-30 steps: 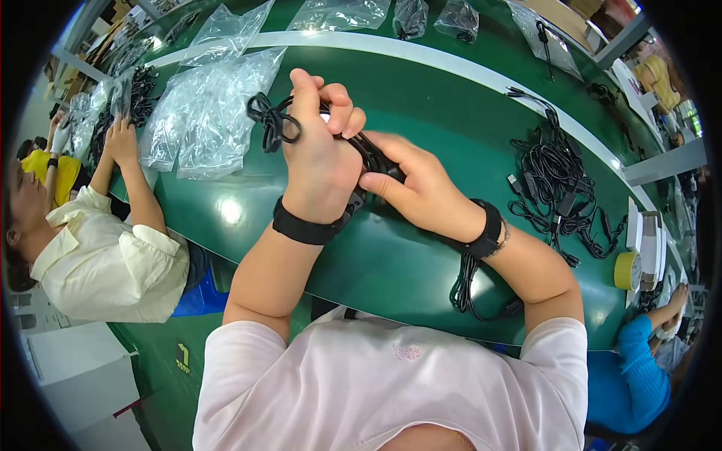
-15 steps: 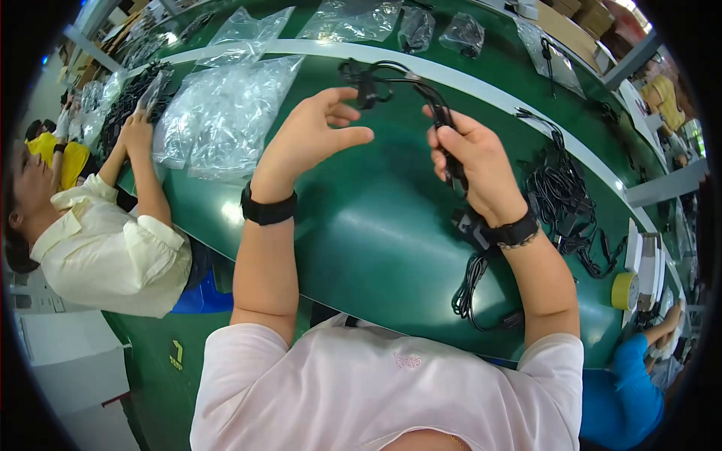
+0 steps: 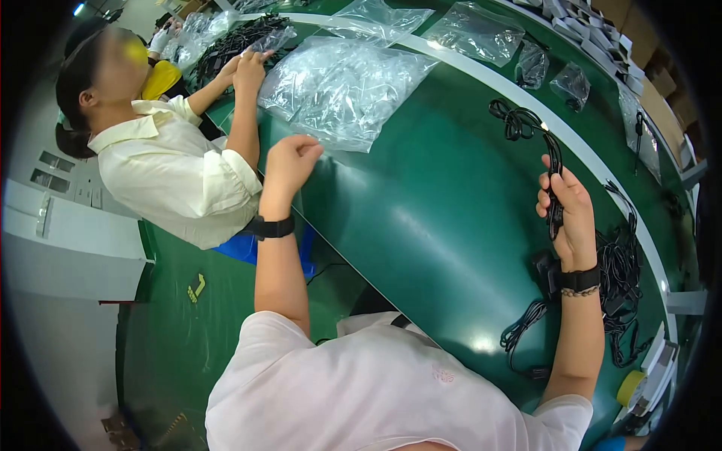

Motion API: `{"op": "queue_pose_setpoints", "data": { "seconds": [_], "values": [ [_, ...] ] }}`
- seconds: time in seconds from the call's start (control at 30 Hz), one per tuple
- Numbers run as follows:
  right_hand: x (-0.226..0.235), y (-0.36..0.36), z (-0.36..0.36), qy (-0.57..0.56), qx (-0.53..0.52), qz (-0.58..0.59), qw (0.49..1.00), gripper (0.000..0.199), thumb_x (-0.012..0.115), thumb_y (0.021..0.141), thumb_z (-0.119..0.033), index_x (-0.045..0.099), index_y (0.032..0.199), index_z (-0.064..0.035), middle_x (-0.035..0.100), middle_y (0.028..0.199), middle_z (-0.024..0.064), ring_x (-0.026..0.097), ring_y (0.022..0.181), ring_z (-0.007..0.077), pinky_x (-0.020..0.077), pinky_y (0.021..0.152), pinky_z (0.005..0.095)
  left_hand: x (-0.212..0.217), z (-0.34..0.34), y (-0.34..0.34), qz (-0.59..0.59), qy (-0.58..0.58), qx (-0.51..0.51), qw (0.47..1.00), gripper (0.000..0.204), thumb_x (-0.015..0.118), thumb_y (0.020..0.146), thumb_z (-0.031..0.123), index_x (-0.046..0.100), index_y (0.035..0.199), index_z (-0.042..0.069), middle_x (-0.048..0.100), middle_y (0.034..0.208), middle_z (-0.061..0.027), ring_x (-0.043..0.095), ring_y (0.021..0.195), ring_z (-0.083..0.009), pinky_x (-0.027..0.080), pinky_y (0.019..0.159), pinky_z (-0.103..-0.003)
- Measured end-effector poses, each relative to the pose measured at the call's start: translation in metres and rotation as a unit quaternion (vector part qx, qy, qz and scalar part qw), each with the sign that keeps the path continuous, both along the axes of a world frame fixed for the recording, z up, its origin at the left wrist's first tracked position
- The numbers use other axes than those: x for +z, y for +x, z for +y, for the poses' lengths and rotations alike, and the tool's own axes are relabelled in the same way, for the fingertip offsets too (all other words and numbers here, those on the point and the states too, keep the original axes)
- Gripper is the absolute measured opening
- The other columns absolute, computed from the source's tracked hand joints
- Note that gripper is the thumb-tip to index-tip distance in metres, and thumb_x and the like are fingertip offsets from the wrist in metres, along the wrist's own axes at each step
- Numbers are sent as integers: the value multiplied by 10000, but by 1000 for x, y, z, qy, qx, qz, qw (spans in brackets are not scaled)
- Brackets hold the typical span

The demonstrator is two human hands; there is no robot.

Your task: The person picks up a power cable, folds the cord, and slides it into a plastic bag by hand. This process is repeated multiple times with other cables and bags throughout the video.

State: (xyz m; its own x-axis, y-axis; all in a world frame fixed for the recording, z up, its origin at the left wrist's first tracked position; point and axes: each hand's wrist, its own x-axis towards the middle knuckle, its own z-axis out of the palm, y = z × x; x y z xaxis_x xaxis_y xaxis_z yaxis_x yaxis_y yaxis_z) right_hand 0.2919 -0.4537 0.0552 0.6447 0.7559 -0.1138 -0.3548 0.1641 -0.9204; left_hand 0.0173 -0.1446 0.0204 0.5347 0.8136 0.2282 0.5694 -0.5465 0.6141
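Black cable pinched in the right hand, thumb against fingers, over the green table's right side! Looks like a handling step; left hand beside clear bags, can't tell its grip. Next calls for steadiness.

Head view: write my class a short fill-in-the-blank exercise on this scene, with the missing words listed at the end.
1. The right hand holds a bundled black ____.
2. The tape is ____ in colour.
3. The table is ____ in colour.
4. The bag pile lies to the ____ of the right hand.

Missing words: cable; yellow; green; left.
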Motion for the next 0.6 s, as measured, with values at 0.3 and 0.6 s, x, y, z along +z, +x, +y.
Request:
{"op": "queue_pose_setpoints", "data": {
  "seconds": [0.3, 0.6],
  "values": [
    [-3, -5, -1, -18, 23, -10, 1000, 342, 478, 895, -115, 449, 1205, 25, 513, 792, 21, 463, 590, 68, 404, 493, 201, 1, -4, 57, 131, 70, -31, 988, 374, 590, 784, 389, 652, 1006, 94, 641, 752, -94, 606, 685, -217, 434, 666, -275],
    [-10, 6, -3, -13, 2, -1, 1000, 328, 476, 892, -100, 457, 1193, 31, 519, 794, 27, 470, 585, 71, 408, 493, 201, 63, -34, 5, -118, -32, -37, 992, 89, 594, 738, 93, 600, 680, 26, 547, 621, 23, 465, 569, -43, 367, 503, -210]
  ]
}}
